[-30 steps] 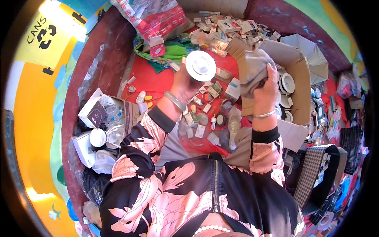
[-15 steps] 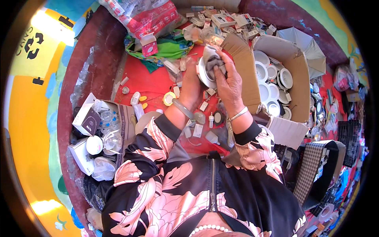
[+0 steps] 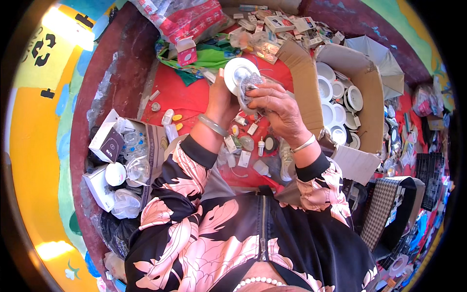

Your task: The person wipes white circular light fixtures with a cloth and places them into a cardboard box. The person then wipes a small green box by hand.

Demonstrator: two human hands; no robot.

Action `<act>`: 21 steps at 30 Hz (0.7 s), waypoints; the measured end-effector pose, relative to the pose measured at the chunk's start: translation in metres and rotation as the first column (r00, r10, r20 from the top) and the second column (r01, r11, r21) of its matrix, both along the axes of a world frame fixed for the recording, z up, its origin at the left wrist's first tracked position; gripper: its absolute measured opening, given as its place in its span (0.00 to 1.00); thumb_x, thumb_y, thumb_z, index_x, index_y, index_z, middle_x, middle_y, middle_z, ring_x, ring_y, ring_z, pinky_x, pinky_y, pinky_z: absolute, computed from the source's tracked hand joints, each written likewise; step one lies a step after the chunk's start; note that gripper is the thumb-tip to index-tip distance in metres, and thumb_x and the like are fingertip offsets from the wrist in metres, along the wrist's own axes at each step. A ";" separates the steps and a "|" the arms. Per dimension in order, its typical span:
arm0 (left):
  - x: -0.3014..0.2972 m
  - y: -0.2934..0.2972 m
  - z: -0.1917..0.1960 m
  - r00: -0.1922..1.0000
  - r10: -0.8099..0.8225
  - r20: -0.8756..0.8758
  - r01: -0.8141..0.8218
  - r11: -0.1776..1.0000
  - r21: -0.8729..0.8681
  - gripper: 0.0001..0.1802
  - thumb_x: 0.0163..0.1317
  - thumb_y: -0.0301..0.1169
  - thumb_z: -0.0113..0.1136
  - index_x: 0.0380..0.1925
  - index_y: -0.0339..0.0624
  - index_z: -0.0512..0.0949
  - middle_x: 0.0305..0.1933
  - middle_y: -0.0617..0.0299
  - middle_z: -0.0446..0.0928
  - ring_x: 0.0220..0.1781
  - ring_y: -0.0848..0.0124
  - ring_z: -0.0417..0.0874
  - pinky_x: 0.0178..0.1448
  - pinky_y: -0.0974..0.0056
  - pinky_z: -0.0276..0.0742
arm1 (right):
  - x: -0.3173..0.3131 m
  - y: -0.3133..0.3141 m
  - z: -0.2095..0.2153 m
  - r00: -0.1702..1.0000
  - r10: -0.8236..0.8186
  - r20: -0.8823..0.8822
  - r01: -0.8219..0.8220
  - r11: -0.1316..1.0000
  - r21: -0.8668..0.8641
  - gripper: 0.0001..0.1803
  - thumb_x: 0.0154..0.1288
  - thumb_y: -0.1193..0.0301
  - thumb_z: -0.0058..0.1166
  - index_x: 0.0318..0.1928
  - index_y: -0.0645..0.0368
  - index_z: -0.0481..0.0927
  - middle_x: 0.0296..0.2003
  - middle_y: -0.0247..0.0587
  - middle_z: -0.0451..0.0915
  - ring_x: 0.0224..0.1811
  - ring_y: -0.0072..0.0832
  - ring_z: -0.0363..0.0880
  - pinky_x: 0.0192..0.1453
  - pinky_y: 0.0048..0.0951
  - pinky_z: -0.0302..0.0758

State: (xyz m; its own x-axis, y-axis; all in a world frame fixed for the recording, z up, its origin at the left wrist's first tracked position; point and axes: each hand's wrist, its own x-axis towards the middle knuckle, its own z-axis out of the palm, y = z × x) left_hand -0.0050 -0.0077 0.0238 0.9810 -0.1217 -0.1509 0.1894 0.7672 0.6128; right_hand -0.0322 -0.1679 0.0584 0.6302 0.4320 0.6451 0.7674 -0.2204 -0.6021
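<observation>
My left hand [image 3: 221,100] holds a round white downlight [image 3: 235,72] by its edge, its face turned up. Most of the left fingers are hidden behind the lamp. Against the lamp's lower right rim, my right hand [image 3: 283,108] presses a crumpled grey cloth [image 3: 247,91] with its fingers bent over it. Just right of my hands stands an open cardboard box [image 3: 366,78] with several white round downlights [image 3: 355,98] inside. Below my hands, a white bulb [image 3: 261,147] and small boxed parts lie on a red cloth [image 3: 170,97].
Small cartons [image 3: 279,24] are heaped at the far side beside a red and white plastic bag [image 3: 197,17]. A box of clear-wrapped items [image 3: 156,146] stands at left. A dark red curved wall [image 3: 95,97] borders the left. A houndstooth box [image 3: 384,211] stands at lower right.
The downlight has tilted so its face shows more, and it has moved left. My right hand has moved down and right, and the cloth now lies on the lamp's lower right rim.
</observation>
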 end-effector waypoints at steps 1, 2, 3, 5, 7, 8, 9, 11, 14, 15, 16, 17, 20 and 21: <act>0.000 0.001 0.000 1.000 -0.026 0.009 0.026 1.000 0.000 0.32 0.67 0.56 0.36 0.52 0.38 0.68 0.47 0.55 0.75 0.47 0.62 0.78 0.52 0.57 0.75 | -0.002 0.000 0.000 0.999 -0.027 0.030 0.027 1.000 -0.009 0.18 0.41 0.87 0.52 0.35 0.56 0.81 0.43 0.38 0.80 0.50 0.41 0.75 0.55 0.38 0.71; 0.001 0.001 0.000 0.998 -0.052 0.018 0.052 0.999 0.000 0.32 0.67 0.56 0.36 0.52 0.37 0.68 0.47 0.54 0.75 0.48 0.62 0.77 0.52 0.57 0.75 | -0.004 0.001 0.000 0.997 -0.054 0.060 0.055 0.998 -0.017 0.18 0.42 0.86 0.53 0.35 0.55 0.81 0.44 0.38 0.80 0.50 0.42 0.75 0.55 0.38 0.71; 0.000 0.000 0.002 0.996 -0.080 0.024 0.080 0.997 -0.002 0.33 0.67 0.57 0.35 0.52 0.37 0.67 0.47 0.54 0.75 0.48 0.62 0.77 0.52 0.57 0.75 | -0.006 0.001 -0.001 0.993 -0.082 0.087 0.084 0.996 -0.026 0.18 0.42 0.86 0.53 0.35 0.55 0.82 0.44 0.38 0.79 0.50 0.42 0.75 0.55 0.38 0.71; -0.007 -0.008 0.007 0.996 -0.082 -0.034 0.084 0.995 0.061 0.29 0.68 0.54 0.37 0.50 0.40 0.70 0.45 0.56 0.76 0.45 0.65 0.79 0.49 0.61 0.76 | -0.007 0.007 0.000 0.982 -0.146 0.122 0.147 0.989 0.001 0.17 0.43 0.85 0.54 0.36 0.55 0.82 0.45 0.38 0.79 0.50 0.42 0.74 0.55 0.39 0.71; -0.009 -0.008 0.001 0.995 -0.097 -0.022 0.099 0.982 0.163 0.31 0.69 0.55 0.33 0.53 0.41 0.70 0.46 0.56 0.76 0.46 0.64 0.79 0.48 0.60 0.77 | -0.008 0.012 0.000 0.963 -0.224 0.151 0.220 0.974 0.044 0.17 0.43 0.84 0.54 0.36 0.55 0.82 0.45 0.38 0.79 0.50 0.43 0.74 0.56 0.39 0.71; -0.005 -0.008 -0.007 0.994 -0.088 -0.059 0.098 0.973 0.207 0.26 0.69 0.50 0.36 0.52 0.43 0.70 0.46 0.58 0.76 0.46 0.67 0.79 0.47 0.61 0.77 | -0.005 0.013 -0.001 0.949 -0.273 0.160 0.264 0.962 0.072 0.17 0.43 0.84 0.54 0.37 0.55 0.82 0.45 0.38 0.79 0.51 0.43 0.74 0.56 0.39 0.70; -0.007 -0.012 -0.003 0.993 -0.109 -0.054 0.117 0.976 0.182 0.24 0.69 0.49 0.37 0.52 0.43 0.70 0.46 0.59 0.76 0.46 0.68 0.79 0.48 0.62 0.77 | -0.002 0.013 -0.003 0.932 -0.323 0.167 0.310 0.946 0.099 0.17 0.43 0.84 0.54 0.37 0.55 0.82 0.45 0.39 0.79 0.51 0.42 0.74 0.56 0.39 0.70; -0.010 -0.021 0.006 0.988 -0.151 -0.042 0.155 0.979 0.130 0.22 0.69 0.46 0.39 0.51 0.43 0.71 0.46 0.61 0.76 0.46 0.69 0.79 0.49 0.63 0.76 | 0.004 0.013 -0.007 0.895 -0.420 0.151 0.403 0.906 0.128 0.20 0.43 0.85 0.52 0.39 0.57 0.81 0.44 0.40 0.79 0.50 0.42 0.74 0.55 0.38 0.70; -0.012 -0.024 0.003 0.995 -0.102 -0.017 0.103 0.974 0.201 0.19 0.69 0.42 0.39 0.50 0.44 0.71 0.45 0.62 0.76 0.47 0.70 0.78 0.51 0.64 0.75 | 0.013 0.010 -0.012 0.853 -0.516 0.077 0.505 0.854 0.128 0.22 0.43 0.86 0.49 0.42 0.57 0.81 0.44 0.42 0.79 0.48 0.42 0.75 0.55 0.36 0.71; -0.012 -0.024 0.005 0.996 -0.087 -0.022 0.089 0.976 0.199 0.19 0.69 0.42 0.39 0.50 0.44 0.71 0.45 0.62 0.76 0.47 0.70 0.78 0.52 0.63 0.75 | 0.014 0.009 -0.015 0.847 -0.528 0.067 0.521 0.848 0.097 0.22 0.43 0.86 0.49 0.42 0.58 0.81 0.44 0.43 0.79 0.48 0.42 0.75 0.55 0.37 0.71; -0.009 -0.023 -0.002 1.000 -0.001 0.019 -0.003 0.976 0.220 0.18 0.69 0.41 0.39 0.49 0.42 0.71 0.44 0.61 0.77 0.45 0.70 0.79 0.51 0.63 0.75 | 0.015 0.008 -0.017 0.840 -0.539 0.058 0.536 0.842 0.066 0.22 0.43 0.85 0.49 0.42 0.58 0.81 0.44 0.43 0.79 0.48 0.42 0.75 0.54 0.37 0.71; -0.007 -0.021 -0.003 1.000 0.017 0.008 -0.018 0.981 0.194 0.19 0.69 0.41 0.39 0.49 0.42 0.71 0.44 0.61 0.77 0.45 0.70 0.79 0.51 0.63 0.75 | 0.015 0.008 -0.019 0.833 -0.550 0.049 0.549 0.835 0.035 0.21 0.44 0.85 0.49 0.42 0.58 0.81 0.44 0.43 0.79 0.48 0.43 0.75 0.54 0.37 0.71; -0.002 -0.011 0.001 0.996 0.073 0.044 -0.077 0.993 0.090 0.21 0.68 0.42 0.39 0.49 0.38 0.71 0.45 0.59 0.77 0.46 0.67 0.79 0.52 0.61 0.75 | 0.009 0.011 -0.018 0.842 -0.510 0.174 0.528 0.846 -0.075 0.20 0.44 0.84 0.49 0.40 0.59 0.81 0.43 0.45 0.79 0.47 0.43 0.75 0.53 0.38 0.72; 0.001 -0.007 -0.002 0.994 0.102 0.029 -0.103 0.993 0.057 0.21 0.68 0.43 0.39 0.50 0.38 0.70 0.45 0.58 0.77 0.46 0.66 0.79 0.53 0.61 0.75 | 0.008 0.012 -0.017 0.866 -0.470 0.170 0.488 0.869 -0.083 0.19 0.43 0.84 0.50 0.40 0.59 0.81 0.42 0.45 0.79 0.47 0.43 0.75 0.53 0.38 0.72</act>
